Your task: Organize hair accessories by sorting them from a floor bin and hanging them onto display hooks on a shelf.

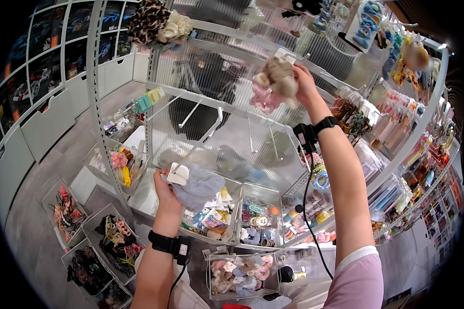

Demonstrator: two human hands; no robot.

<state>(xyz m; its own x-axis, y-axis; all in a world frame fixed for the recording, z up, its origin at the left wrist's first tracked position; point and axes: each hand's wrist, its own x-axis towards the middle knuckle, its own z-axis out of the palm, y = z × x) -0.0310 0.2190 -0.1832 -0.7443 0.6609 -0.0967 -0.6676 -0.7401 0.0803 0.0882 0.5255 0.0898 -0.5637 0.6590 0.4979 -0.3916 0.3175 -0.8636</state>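
My left hand (pixel 168 196) is around the edge of a grey-blue plush scrunchie (pixel 199 183) with a white card tag (pixel 178 174). The tip of a long white display hook (pixel 201 141) meets this tag; whether it passes through the tag's hole cannot be told. Higher up and to the right, my right hand (pixel 306 83) grips plush hair ties, one brown and furry (pixel 278 77) and one pink (pixel 265 98), in front of the rack's upper rail. Their white tag (pixel 285 56) sticks up above them. The thumb side of that hand is partly hidden.
Bare white hooks (pixel 190 114) jut from the ribbed clear panel. A wire basket of plush scrunchies (pixel 243 275) stands low before me. Bins of hair accessories (pixel 116 241) sit at the left. Packed hooks (pixel 398 104) line the right side. A black cable (pixel 308 216) hangs from my right wrist.
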